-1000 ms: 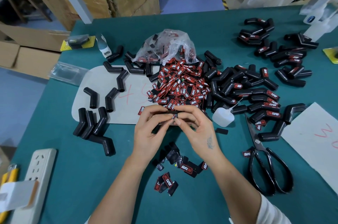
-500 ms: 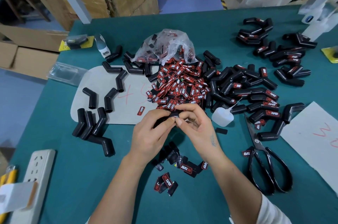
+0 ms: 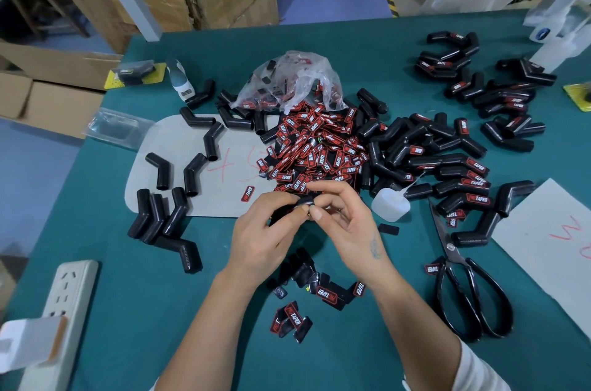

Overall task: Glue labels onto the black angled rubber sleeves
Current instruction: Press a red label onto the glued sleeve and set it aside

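At the near edge of the label pile (image 3: 315,147), both hands are working one small dark piece (image 3: 303,201) held between them, apparently a label. The left hand (image 3: 262,237) is pinching it with thumb and forefinger; the right hand (image 3: 347,224) is gripping its other end with curled fingertips. Whether a backing is being peeled is too small to tell. Unlabelled sleeves (image 3: 163,215) are lying on the grey sheet (image 3: 153,179) to the left; labelled sleeves (image 3: 460,186) are lying to the right. The step in hand is judged to be label preparation. The next move is calling for the glue bottle (image 3: 390,207), just beside the right hand, and then one bare sleeve.
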The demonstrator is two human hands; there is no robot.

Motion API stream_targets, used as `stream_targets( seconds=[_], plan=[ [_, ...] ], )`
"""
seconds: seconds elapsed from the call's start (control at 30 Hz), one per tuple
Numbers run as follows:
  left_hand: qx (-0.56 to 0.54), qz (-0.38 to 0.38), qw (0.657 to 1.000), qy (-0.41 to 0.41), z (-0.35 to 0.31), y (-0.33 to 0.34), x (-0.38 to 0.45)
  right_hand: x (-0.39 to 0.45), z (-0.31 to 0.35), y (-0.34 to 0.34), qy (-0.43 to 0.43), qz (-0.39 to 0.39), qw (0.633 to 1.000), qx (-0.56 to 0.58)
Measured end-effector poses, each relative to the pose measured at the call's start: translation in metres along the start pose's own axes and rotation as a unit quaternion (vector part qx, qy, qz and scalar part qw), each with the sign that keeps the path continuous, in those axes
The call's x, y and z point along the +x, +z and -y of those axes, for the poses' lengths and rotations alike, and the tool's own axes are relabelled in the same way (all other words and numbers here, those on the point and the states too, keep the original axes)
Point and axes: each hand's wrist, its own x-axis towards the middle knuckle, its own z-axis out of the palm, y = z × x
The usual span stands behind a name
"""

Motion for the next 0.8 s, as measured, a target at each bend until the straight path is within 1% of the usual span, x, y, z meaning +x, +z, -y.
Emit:
stream_targets(
  seconds=[0.27, 0.47, 0.67, 0.8],
  plan=[
    [0.005, 0.011, 1.0, -0.006, 0.0005, -0.0014, 0.0012, -0.0006, 0.003, -0.0009, 0.001, 0.0, 1.0, 0.015],
    [-0.002, 0.014, 1.0, 0.007, -0.0017, -0.003, 0.0034, -0.0015, 0.0051, -0.0014, -0.001, -0.001, 1.0, 0.013],
    [-0.022, 0.023, 0.999, -0.01, -0.0019, -0.0005, 0.0017, -0.0023, 0.0046, -0.0015, -0.006, -0.004, 1.0, 0.0],
    [-0.041, 0.02, 0.999, -0.03, -0.0021, 0.0008, 0.0006, -0.0025, 0.0048, -0.0002, -0.011, -0.006, 1.0, 0.01]
  ],
)
